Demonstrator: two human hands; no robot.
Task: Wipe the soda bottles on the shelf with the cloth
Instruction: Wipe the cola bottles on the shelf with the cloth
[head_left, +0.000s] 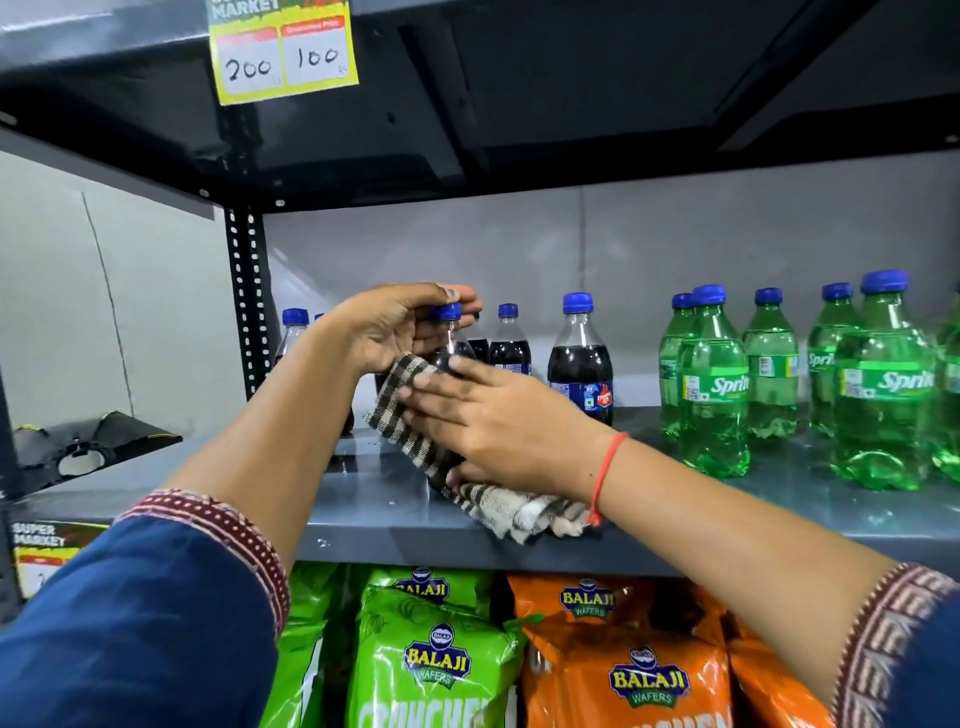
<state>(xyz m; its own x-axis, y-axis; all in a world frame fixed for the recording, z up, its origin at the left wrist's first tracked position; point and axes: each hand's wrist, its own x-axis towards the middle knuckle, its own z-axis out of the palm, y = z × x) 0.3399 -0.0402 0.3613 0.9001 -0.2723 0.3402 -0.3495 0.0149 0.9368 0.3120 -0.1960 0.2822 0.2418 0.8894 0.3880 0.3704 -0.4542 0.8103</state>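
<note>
The left hand (402, 325) grips the cola bottle (451, 340) at its cap; the right hand (485, 415), fingers flat, presses the checked cloth (402, 410) on it, near the shelf (363, 522) edge.

Brown-checked cloth (415, 415), green bottles (714, 384), blue caps (577, 302)

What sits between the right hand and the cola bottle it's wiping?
The cloth: the right hand presses it against the cola bottle, whose top the left hand grips. The head view shows it.
</note>
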